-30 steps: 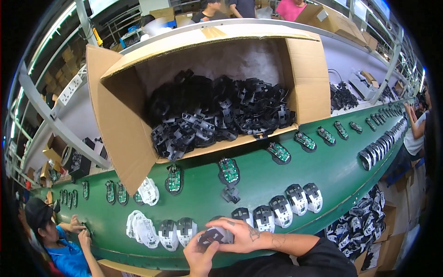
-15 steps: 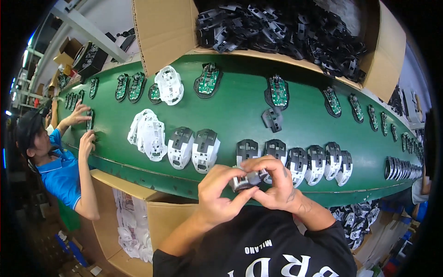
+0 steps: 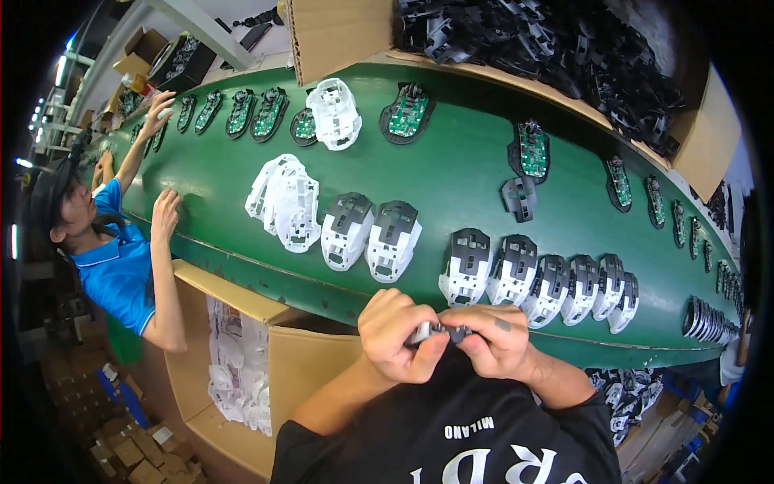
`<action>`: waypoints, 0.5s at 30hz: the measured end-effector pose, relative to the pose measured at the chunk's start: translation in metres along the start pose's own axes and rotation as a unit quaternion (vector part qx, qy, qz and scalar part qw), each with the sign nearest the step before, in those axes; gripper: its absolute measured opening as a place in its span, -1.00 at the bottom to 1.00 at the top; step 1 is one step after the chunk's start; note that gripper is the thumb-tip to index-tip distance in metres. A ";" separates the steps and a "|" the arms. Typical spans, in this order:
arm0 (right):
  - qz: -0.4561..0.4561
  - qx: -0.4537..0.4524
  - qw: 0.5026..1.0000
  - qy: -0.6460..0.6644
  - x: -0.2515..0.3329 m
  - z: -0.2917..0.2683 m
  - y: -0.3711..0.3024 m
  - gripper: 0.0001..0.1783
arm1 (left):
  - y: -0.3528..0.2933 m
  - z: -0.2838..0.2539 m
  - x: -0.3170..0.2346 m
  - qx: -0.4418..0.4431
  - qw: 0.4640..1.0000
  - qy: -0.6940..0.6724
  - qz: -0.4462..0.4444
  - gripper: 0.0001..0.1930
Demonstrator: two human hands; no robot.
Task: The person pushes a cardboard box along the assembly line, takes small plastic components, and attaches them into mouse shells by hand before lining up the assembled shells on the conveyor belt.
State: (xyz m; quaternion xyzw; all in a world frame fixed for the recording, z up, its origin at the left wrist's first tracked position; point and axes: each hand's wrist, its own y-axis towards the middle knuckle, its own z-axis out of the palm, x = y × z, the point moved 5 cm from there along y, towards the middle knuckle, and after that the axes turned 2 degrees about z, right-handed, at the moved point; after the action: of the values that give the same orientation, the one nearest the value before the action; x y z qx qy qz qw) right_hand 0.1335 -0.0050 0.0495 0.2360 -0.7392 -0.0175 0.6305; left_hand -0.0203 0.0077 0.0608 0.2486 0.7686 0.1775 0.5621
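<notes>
My left hand (image 3: 395, 335) and my right hand (image 3: 496, 339) meet near the belt's front edge, fingers closed on one mouse shell (image 3: 423, 331). Its white part shows by the left fingertips and a dark part by the right thumb; the rest is hidden. Beyond my hands several white mouse shells with dark top pieces (image 3: 472, 262) lie in a row. Two similar shells (image 3: 393, 242) are left of that row. Bare white shells (image 3: 282, 202) overlap farther left. A loose dark top piece (image 3: 518, 198) touches or nearly touches a green circuit board on a black base (image 3: 533, 151).
More circuit boards on bases (image 3: 407, 113) line the far side of the green belt (image 3: 451, 177). An open carton (image 3: 343, 36) of dark parts stands behind. A co-worker in a blue shirt (image 3: 113, 278) reaches over the belt at left. Below is a carton (image 3: 310, 363) beside white parts.
The mouse shell has been turned in my hands, so less of it shows. My view has shifted, and belt items appear farther right. The co-worker's far hand has risen.
</notes>
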 end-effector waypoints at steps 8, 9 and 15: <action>0.128 -0.008 0.992 0.016 -0.018 -0.010 0.034 -0.81 | 0.057 -0.076 0.069 -0.012 0.923 0.382 -0.042 -0.54; 0.136 0.018 0.990 0.000 -0.017 -0.010 0.039 -0.81 | 0.065 -0.095 0.085 -0.033 0.869 0.492 -0.047 -0.36; 0.187 0.069 0.976 0.088 -0.037 0.027 0.088 -0.79 | 0.051 -0.180 0.194 0.010 0.923 0.180 -0.340 -0.01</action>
State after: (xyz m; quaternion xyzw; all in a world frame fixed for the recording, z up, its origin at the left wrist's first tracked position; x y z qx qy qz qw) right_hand 0.0824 0.0794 0.0380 0.1372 -0.7116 0.1725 0.6671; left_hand -0.2298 0.1632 -0.0067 -0.0588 0.8968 0.0098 0.4384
